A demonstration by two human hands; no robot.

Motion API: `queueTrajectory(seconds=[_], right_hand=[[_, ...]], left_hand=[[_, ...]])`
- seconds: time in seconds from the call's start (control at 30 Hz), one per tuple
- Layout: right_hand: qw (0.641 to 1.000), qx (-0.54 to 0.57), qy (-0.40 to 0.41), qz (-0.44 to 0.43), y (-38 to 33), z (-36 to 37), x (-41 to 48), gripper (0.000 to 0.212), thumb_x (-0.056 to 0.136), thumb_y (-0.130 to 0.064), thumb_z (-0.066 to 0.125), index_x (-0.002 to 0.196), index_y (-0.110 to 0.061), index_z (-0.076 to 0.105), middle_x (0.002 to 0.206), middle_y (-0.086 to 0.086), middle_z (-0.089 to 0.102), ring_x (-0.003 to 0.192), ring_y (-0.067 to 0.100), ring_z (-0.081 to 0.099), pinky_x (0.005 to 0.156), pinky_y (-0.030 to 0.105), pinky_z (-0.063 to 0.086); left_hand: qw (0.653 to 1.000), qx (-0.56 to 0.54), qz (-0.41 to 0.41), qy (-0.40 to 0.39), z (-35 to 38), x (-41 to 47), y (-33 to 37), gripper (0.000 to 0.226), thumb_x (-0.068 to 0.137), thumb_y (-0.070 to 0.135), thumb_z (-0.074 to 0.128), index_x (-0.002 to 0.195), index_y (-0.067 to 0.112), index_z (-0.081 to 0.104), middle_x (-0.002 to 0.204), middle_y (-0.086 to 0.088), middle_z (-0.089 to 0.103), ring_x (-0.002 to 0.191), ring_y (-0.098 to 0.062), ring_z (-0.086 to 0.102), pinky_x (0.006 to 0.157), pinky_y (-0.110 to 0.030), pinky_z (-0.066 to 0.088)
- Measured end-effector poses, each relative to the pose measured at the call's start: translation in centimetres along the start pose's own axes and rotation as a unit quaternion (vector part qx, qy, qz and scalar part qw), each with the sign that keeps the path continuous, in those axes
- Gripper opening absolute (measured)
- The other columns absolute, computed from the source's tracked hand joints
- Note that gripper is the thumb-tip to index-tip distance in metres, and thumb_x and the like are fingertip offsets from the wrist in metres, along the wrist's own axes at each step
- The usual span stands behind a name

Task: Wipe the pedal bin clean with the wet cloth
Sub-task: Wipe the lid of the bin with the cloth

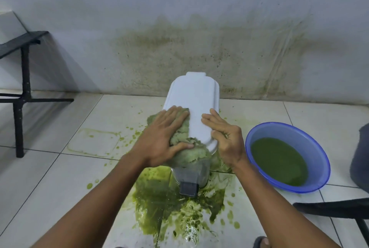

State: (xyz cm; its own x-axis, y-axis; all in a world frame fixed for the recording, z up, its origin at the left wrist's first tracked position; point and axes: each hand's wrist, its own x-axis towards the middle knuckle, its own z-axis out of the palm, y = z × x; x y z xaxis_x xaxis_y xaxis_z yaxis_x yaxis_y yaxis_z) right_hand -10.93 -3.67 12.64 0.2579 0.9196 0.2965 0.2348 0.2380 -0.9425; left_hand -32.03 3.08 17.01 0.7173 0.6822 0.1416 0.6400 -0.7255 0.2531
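Observation:
A white pedal bin (196, 100) stands on the tiled floor in front of the wall, lid closed, its dark pedal (188, 188) facing me. A green-stained wet cloth (186, 152) lies over the lid's near left part and hangs down the front. My left hand (165, 138) presses flat on the cloth, fingers spread. My right hand (227, 140) rests against the lid's right edge, fingers on the white plastic, holding nothing I can see.
A blue basin (319, 159) of green water sits on the floor at the right. A green puddle (179, 207) spreads under and before the bin. A black chair frame (22, 96) stands at the left, another dark frame (339, 209) at the lower right. The wall is stained.

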Motion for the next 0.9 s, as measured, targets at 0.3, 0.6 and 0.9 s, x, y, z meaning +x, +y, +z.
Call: queueTrajectory(seconds=[0.3, 0.6, 0.9], right_hand=[[0.999, 0.015, 0.045, 0.01, -0.3, 0.8, -0.3, 0.047, 0.076, -0.008, 0.054, 0.12, -0.011, 0.068, 0.136, 0.005, 0.061, 0.138, 0.007, 0.046, 0.114, 0.028, 0.04], [0.921, -0.24, 0.042, -0.302, -1.6, 5.8, -2.8, 0.019, 0.075, -0.005, 0.069, 0.093, -0.001, 0.075, 0.106, 0.009, 0.073, 0.116, 0.032, 0.059, 0.097, 0.043, 0.05], [0.892, -0.282, 0.032, -0.351, 0.5, 4.7, -2.2, 0.021, 0.084, -0.014, 0.078, 0.104, -0.005, 0.078, 0.116, 0.003, 0.074, 0.105, 0.034, 0.065, 0.09, 0.043, 0.053]], left_hand=[[0.992, 0.005, -0.115, -0.051, 0.3, 11.0, 0.5, 0.076, 0.105, 0.058, 0.027, 0.163, 0.013, 0.005, 0.17, -0.011, -0.002, 0.157, -0.022, -0.008, 0.127, -0.039, -0.004], [0.996, 0.007, -0.014, -0.086, 0.5, 15.3, -0.1, 0.072, 0.101, 0.065, 0.03, 0.162, 0.031, 0.012, 0.17, -0.004, -0.002, 0.157, -0.015, -0.008, 0.127, -0.037, -0.005], [0.993, -0.021, 0.082, -0.084, 0.6, 15.8, 0.8, 0.05, 0.103, 0.056, 0.042, 0.143, 0.029, 0.055, 0.168, -0.004, 0.021, 0.156, -0.016, 0.011, 0.127, -0.037, -0.001]])
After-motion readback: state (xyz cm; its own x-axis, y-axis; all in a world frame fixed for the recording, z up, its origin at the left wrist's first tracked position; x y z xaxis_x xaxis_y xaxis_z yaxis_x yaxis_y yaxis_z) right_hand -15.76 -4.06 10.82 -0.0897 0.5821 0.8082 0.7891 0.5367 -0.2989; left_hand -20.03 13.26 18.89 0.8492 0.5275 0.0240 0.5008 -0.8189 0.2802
